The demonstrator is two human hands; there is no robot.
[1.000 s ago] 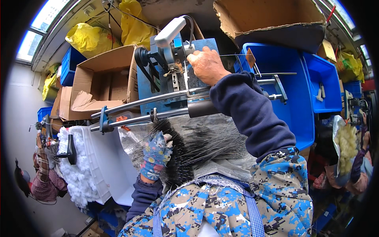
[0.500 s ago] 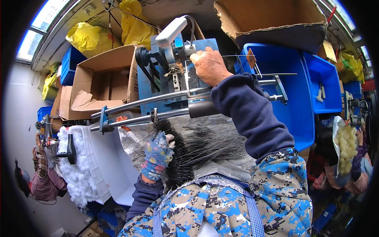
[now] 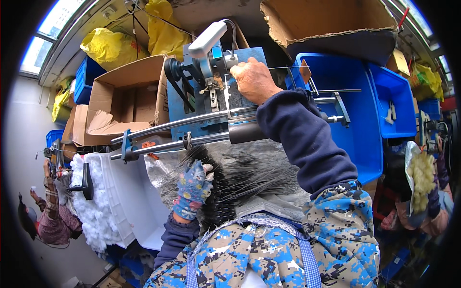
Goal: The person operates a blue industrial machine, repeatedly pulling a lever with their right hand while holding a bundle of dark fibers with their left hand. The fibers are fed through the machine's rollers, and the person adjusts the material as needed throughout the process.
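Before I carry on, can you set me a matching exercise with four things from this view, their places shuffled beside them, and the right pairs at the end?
Things
1. left hand in a blue floral glove
2. bare right hand
3. heap of fluffy white fibre
4. large blue plastic bin

Places
A. directly left of a white plastic tub
B. over the blue metal machine
C. right of that machine
D. against black bristly strands

Pairs: 1-D, 2-B, 3-A, 4-C
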